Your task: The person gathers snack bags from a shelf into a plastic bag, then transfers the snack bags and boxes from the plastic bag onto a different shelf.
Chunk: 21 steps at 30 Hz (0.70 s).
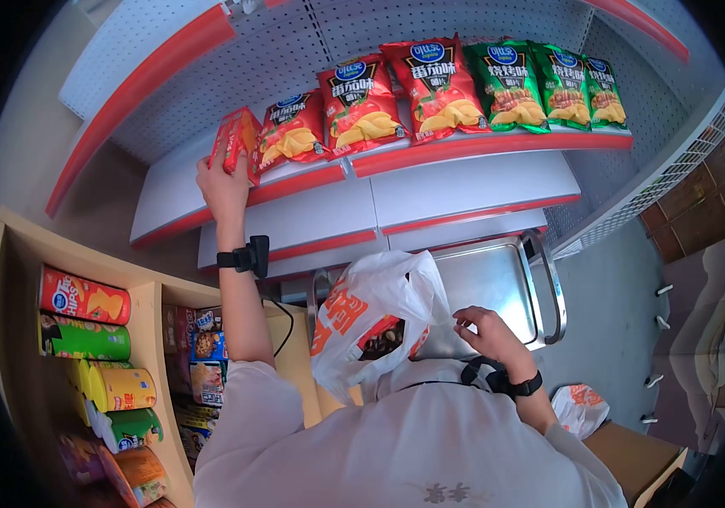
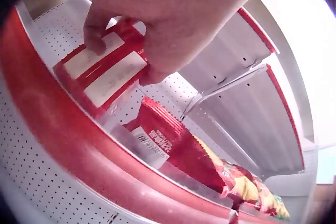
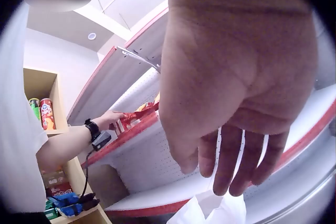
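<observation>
A red packet [image 1: 238, 146] stands at the left end of the row of chip bags on the upper shelf, and my left hand [image 1: 224, 188] grips it. In the left wrist view the thumb and fingers of the left hand [image 2: 152, 19] pinch the red packet [image 2: 100, 71], whose side shows two pale label panels, just behind the red shelf edge. Beside it is a red chip bag [image 1: 292, 131]. My right hand [image 1: 489, 333] hovers right of a white plastic bag [image 1: 379, 296], holding nothing; its fingers hang loosely in the right wrist view [image 3: 239, 87].
More red bags [image 1: 362, 106] and green bags [image 1: 506, 85] line the shelf [image 1: 498, 148]. Below stands a metal cart [image 1: 498, 288]. A wooden shelf [image 1: 155, 339] with cans [image 1: 83, 296] is at left. Another white bag [image 1: 580, 410] lies at lower right.
</observation>
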Tool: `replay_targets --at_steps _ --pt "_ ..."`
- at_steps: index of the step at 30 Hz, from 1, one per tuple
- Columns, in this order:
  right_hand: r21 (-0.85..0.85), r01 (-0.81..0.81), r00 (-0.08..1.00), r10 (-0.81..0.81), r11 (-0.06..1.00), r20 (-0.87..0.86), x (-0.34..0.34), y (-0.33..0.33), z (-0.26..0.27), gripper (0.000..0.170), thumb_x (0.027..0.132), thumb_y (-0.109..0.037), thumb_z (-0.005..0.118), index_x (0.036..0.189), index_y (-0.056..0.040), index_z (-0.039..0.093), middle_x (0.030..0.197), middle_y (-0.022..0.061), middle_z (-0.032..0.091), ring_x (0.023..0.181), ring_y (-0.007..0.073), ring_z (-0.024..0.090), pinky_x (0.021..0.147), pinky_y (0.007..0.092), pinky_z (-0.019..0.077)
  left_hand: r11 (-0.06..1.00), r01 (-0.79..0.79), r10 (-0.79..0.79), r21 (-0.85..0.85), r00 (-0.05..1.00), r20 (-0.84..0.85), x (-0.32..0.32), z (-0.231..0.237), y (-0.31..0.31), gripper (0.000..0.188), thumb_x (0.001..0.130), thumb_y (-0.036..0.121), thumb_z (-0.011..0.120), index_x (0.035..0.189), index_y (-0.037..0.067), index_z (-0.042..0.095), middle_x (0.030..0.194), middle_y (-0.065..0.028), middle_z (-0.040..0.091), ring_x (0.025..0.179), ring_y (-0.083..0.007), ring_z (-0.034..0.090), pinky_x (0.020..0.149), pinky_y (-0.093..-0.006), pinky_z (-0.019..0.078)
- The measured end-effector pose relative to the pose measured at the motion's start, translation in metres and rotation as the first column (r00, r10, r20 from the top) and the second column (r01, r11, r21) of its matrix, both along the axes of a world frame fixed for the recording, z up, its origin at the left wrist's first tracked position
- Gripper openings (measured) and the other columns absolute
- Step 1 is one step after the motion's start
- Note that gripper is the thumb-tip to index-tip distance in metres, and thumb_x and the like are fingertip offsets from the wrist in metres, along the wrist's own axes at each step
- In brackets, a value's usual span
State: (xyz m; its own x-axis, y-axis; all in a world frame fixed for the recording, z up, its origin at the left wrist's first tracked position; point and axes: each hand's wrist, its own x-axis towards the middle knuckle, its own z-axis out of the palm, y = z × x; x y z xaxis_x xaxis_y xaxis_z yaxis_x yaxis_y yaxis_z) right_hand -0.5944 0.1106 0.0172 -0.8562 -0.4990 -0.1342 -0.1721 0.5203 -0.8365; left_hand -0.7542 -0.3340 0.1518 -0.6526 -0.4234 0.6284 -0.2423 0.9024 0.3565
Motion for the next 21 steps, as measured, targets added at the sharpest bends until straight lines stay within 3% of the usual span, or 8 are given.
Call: replay_targets --at_steps 4,6,10,13,15,19,21 --pt "0.014 -0.024 0.998 0.024 1.0 -0.056 0.003 -0.002 -0.006 0.022 0.084 -0.011 0.062 0.1 0.0032 0.063 0.092 0.0166 0.065 0.08 0.028 0.065 0.073 0.035 0.0522 1.0 0.021 -0.021 0.007 1.0 0.005 0.004 0.0 -0.002 0.049 0.083 0.036 0.065 0.126 0.013 0.058 0.117 -0.0216 0.051 0.108 -0.0382 0.05 0.094 -0.0436 0.0422" --pt "0.014 -0.045 0.998 0.045 0.999 -0.032 0.002 -0.008 -0.004 0.024 0.083 -0.013 0.061 0.099 0.0033 0.063 0.094 0.0186 0.064 0.083 0.0326 0.063 0.077 0.0374 0.0507 0.996 0.066 -0.067 0.055 0.997 0.027 0.006 0.002 -0.003 0.054 0.083 0.041 0.065 0.127 0.012 0.057 0.117 -0.0228 0.05 0.108 -0.0385 0.05 0.095 -0.0435 0.0412" --pt "0.047 -0.077 0.995 0.08 0.996 -0.052 -0.001 -0.017 -0.002 0.024 0.083 -0.013 0.06 0.1 0.0033 0.063 0.095 0.0192 0.064 0.084 0.0339 0.062 0.078 0.0386 0.05 0.985 0.09 -0.098 0.15 0.994 0.043 0.019 -0.001 -0.004 0.062 0.082 0.046 0.064 0.131 0.011 0.052 0.117 -0.024 0.049 0.109 -0.0394 0.049 0.095 -0.0434 0.0409" --pt "0.061 -0.098 0.992 0.103 0.993 -0.07 -0.004 -0.017 -0.01 0.024 0.083 -0.014 0.06 0.1 0.003 0.063 0.095 0.0197 0.063 0.084 0.0357 0.061 0.078 0.0394 0.0496 0.945 0.186 -0.185 0.27 0.982 -0.03 0.035 -0.013 -0.002 0.067 0.082 0.049 0.064 0.134 0.011 0.047 0.119 -0.0242 0.048 0.111 -0.039 0.049 0.096 -0.0435 0.0401" --pt "0.063 -0.112 0.993 0.114 0.992 -0.024 -0.005 -0.018 -0.012 0.025 0.083 -0.015 0.059 0.1 0.003 0.062 0.095 0.0201 0.063 0.085 0.0369 0.061 0.078 0.0399 0.0493 0.988 0.116 -0.116 0.101 0.993 -0.011 0.034 -0.017 -0.008 0.068 0.083 0.048 0.064 0.136 0.009 0.044 0.122 -0.0247 0.047 0.111 -0.037 0.05 0.095 -0.0434 0.0406" --pt "0.087 -0.184 0.982 0.186 0.979 -0.017 -0.009 -0.026 -0.013 0.025 0.083 -0.014 0.059 0.1 0.0031 0.062 0.095 0.0203 0.064 0.085 0.0373 0.061 0.078 0.0404 0.0495 0.993 0.108 -0.107 0.045 0.994 -0.028 0.023 -0.015 -0.016 0.068 0.084 0.05 0.062 0.135 0.008 0.044 0.126 -0.0237 0.046 0.113 -0.0355 0.051 0.095 -0.0439 0.0421" --pt "0.098 -0.19 0.981 0.194 0.977 -0.022 -0.011 -0.031 -0.016 0.025 0.083 -0.014 0.06 0.101 0.0031 0.062 0.095 0.0203 0.064 0.085 0.0373 0.061 0.078 0.0402 0.0495 0.981 0.182 -0.179 0.069 0.982 -0.059 0.022 -0.014 -0.015 0.069 0.085 0.052 0.059 0.136 0.008 0.042 0.129 -0.0224 0.045 0.115 -0.0353 0.051 0.093 -0.0437 0.0446"
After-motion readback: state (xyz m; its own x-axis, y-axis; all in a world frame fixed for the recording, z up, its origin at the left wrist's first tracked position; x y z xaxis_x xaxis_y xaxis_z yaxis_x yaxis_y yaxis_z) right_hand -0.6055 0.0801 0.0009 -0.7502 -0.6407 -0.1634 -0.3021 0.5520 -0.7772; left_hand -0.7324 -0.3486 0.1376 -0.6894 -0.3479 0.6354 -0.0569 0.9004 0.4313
